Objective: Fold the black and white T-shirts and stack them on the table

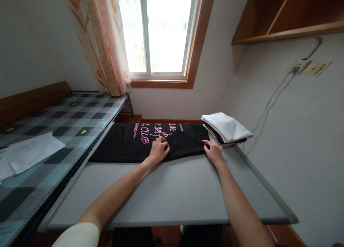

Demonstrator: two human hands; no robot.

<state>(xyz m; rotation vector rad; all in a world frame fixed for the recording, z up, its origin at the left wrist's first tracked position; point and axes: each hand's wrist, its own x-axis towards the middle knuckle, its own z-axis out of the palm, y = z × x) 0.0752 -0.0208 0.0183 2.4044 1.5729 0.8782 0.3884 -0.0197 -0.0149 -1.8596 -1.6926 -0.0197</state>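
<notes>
A black T-shirt (118, 146) with pink lettering lies folded into a long strip across the far part of the grey table. On its near middle rests my left hand (159, 149), fingers curled and pinching the cloth. My right hand (213, 151) grips the right end of the shirt between thumb and fingers. Between the two hands the fabric is slightly wrinkled. Just beyond my right hand is a stack of folded cloth, a white piece (227, 127) on top and darker ones beneath.
The grey table (172, 197) reaches from my body toward the window (161, 32). Left of it stands a bed with a checked cover (99, 107) and papers (34, 150). Cords hang from a wall socket (299, 66) on the right, below a wooden shelf (290, 32).
</notes>
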